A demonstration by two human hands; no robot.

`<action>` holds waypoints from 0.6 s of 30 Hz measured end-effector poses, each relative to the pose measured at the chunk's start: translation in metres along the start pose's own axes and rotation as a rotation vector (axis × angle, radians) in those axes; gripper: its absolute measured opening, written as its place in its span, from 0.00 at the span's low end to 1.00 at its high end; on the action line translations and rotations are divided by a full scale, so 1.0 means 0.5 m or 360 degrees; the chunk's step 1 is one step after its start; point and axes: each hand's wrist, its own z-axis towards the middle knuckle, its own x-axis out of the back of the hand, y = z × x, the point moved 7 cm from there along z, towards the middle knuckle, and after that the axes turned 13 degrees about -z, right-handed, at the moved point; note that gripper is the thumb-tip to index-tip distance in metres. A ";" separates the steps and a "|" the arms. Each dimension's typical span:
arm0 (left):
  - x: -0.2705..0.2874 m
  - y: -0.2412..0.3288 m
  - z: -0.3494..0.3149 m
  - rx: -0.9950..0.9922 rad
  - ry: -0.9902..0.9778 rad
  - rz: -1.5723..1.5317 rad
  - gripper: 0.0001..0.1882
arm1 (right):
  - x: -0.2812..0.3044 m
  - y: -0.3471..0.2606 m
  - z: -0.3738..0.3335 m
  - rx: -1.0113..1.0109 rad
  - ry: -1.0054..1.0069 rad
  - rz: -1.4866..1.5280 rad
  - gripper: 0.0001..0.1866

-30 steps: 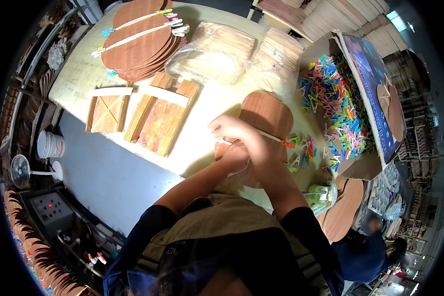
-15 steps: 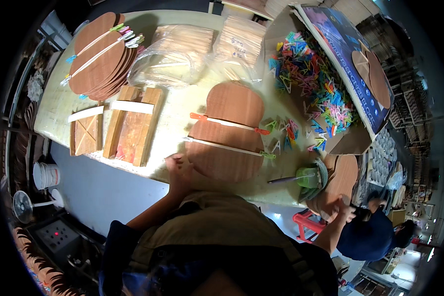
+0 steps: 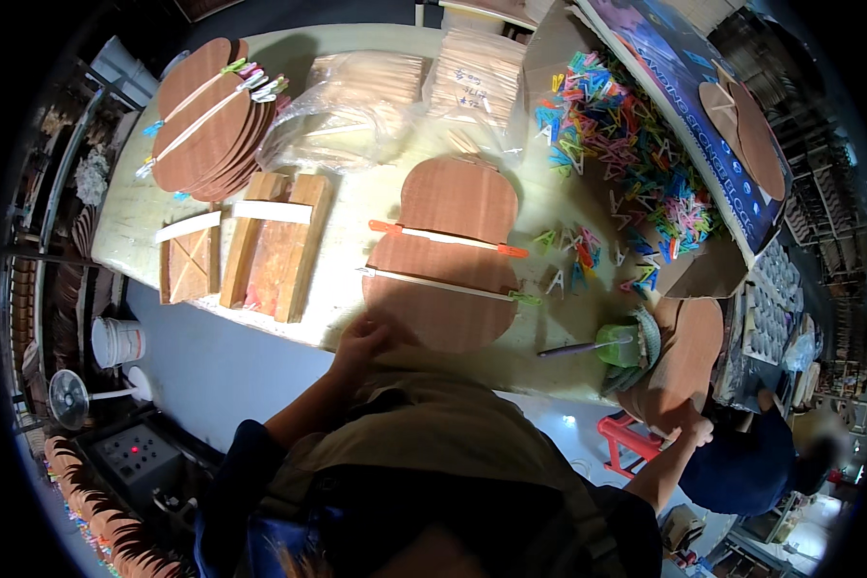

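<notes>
A guitar-shaped thin wooden plate (image 3: 443,323) lies on the table in front of me. Two pale wooden strips (image 3: 443,283) cross it, pinned at their ends by small clothespins (image 3: 511,250), red and green among them. My left hand (image 3: 361,342) is at its lower left edge, fingers loosely bent and apart, gripping nothing that I can see. At the table's right end, my right hand (image 3: 687,430) closes on the near end of a similar wooden plate (image 3: 689,347), which lies over others. The fingertips there are partly hidden.
A box (image 3: 679,277) of colourful clothespins stands at the right, beside a green cup (image 3: 618,349) with a brush. Stacked plates (image 3: 202,116), bagged wooden strips (image 3: 366,82) and wooden frames (image 3: 277,252) occupy the left and back. A red stool (image 3: 626,443) and another person (image 3: 742,462) are at right.
My left hand has come right, up to the front plate's lower left edge. My right hand stays at the right-hand plates, its fingers now more closed. The whole view has shifted slightly.
</notes>
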 end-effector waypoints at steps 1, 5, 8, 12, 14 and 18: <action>-0.006 0.003 0.002 -0.0029 -0.0080 -0.0031 0.09 | 0.025 -0.009 -0.028 -0.0032 0.0093 0.0019 0.52; 0.010 0.001 0.014 -0.0054 0.0029 0.0079 0.08 | 0.036 -0.020 -0.048 -0.0006 0.0028 0.0127 0.45; 0.018 -0.001 0.019 -0.0107 0.0051 0.0119 0.08 | -0.007 -0.021 0.022 0.0181 -0.0021 0.0245 0.40; 0.018 -0.005 0.018 -0.0101 0.0074 0.0116 0.08 | -0.068 -0.013 0.117 0.0190 -0.0076 0.0213 0.41; 0.011 -0.001 0.016 -0.0085 0.0080 0.0071 0.08 | -0.079 -0.013 0.127 0.0180 -0.0091 0.0167 0.42; -0.009 0.012 0.017 -0.0117 0.0181 -0.0120 0.09 | -0.036 -0.011 0.061 0.0161 -0.0016 0.0143 0.40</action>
